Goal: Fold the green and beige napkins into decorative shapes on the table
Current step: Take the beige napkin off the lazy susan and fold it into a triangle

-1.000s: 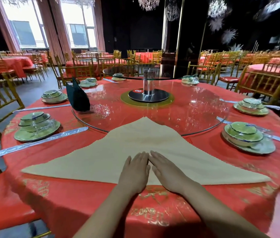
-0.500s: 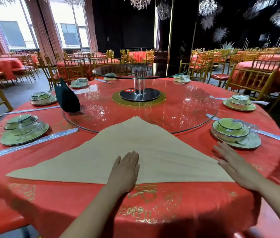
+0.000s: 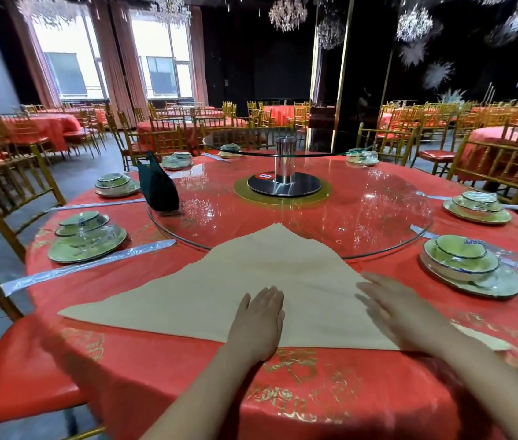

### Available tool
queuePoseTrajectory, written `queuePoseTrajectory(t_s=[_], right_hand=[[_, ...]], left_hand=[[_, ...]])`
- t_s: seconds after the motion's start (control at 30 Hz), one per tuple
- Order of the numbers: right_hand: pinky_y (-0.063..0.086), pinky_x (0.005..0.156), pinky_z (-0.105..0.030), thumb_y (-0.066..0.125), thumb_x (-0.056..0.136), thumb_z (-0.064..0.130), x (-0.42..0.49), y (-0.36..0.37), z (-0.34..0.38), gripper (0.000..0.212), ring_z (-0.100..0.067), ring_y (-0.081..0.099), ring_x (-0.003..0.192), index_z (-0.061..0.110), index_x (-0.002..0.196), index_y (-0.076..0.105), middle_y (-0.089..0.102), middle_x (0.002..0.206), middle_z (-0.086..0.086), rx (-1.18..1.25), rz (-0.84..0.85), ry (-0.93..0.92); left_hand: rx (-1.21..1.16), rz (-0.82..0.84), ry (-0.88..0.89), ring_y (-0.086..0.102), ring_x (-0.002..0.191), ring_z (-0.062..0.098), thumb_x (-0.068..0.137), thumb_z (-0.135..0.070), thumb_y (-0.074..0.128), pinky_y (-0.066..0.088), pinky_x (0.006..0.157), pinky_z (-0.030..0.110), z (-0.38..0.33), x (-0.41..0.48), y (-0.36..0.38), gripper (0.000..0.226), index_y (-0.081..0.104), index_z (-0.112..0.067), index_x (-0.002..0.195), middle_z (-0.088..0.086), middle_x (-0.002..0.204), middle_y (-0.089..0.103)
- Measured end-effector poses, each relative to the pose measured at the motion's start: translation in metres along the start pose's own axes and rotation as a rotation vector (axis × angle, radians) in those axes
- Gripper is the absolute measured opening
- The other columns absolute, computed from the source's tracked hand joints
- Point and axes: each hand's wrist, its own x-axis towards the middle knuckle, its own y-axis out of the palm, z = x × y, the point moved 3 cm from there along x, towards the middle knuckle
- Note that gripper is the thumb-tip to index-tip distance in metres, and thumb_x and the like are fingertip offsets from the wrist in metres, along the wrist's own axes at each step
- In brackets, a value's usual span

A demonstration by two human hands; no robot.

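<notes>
Napkin (image 3: 219, 290) before turntable (image 3: 378, 217)

Your two arms, bare as far as the view shows them.
Your left hand (image 3: 259, 319) and left forearm (image 3: 194, 398), at about 6 o'clock in the view, appear sharp, with uncovered skin from fingertips to the frame's edge. Your right hand (image 3: 400, 312) and right forearm (image 3: 480, 382), toward 4 o'clock, are equally uncovered but smeared by blur, so finer detail cannot be told.
</notes>
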Motion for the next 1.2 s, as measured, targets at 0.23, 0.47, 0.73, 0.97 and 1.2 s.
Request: queuePoseTrajectory(t_s=[0.23,0.47,0.73,0.97,1.2], right_hand=[[0.038,0.092,-0.027,0.046,0.094,0.021,0.080,0.029,0.048,0.028,-0.015,0.046,0.117,0.018,0.120,0.057,0.051,0.125,0.001,0.259,-0.015,0.157],[0.045,0.084,-0.034,0.052,0.087,0.021,0.167,0.034,0.023,0.020,-0.028,0.054,0.103,0.014,0.101,0.063,0.054,0.110,-0.008,0.272,-0.019,0.433],[0.043,0.072,-0.029,0.054,0.085,0.030,0.236,0.067,0.018,0.020,-0.027,0.060,0.103,0.012,0.090,0.062,0.066,0.106,-0.010,0.218,0.193,0.526],[0.041,0.059,-0.025,0.061,0.080,0.025,0.257,0.072,0.020,0.025,-0.023,0.053,0.066,0.012,0.062,0.048,0.054,0.063,-0.003,0.287,0.272,0.549],[0.026,0.049,-0.028,0.061,0.077,0.010,0.263,0.074,0.029,0.027,-0.022,0.043,0.066,0.012,0.060,0.040,0.043,0.063,-0.005,0.409,0.216,0.465]], left_hand=[[-0.456,-0.122,0.006,0.035,0.134,0.014,0.087,-0.045,0.018,0.028,0.111,0.035,0.005,0.009,-0.007,0.062,0.031,-0.016,0.140,0.002,0.147,0.035],[-0.525,-0.323,-0.287,0.056,0.093,0.002,0.093,-0.014,0.052,0.044,0.073,0.008,0.089,0.036,-0.060,0.033,0.050,-0.010,0.125,0.000,0.124,0.052],[-0.188,-0.256,-0.497,0.055,0.110,0.019,0.084,-0.045,0.059,0.041,0.090,0.034,0.159,0.085,-0.053,0.031,0.057,-0.025,0.108,-0.007,0.112,0.063],[-0.223,-0.230,-0.543,0.054,0.105,0.022,0.082,-0.043,0.062,0.036,0.088,0.037,0.166,0.097,-0.048,0.022,0.057,-0.023,0.090,-0.003,0.107,0.062],[-0.352,-0.279,-0.530,0.055,0.086,0.022,0.087,-0.029,0.058,0.031,0.074,0.034,0.167,0.098,-0.048,0.029,0.042,-0.024,0.063,-0.005,0.078,0.058]])
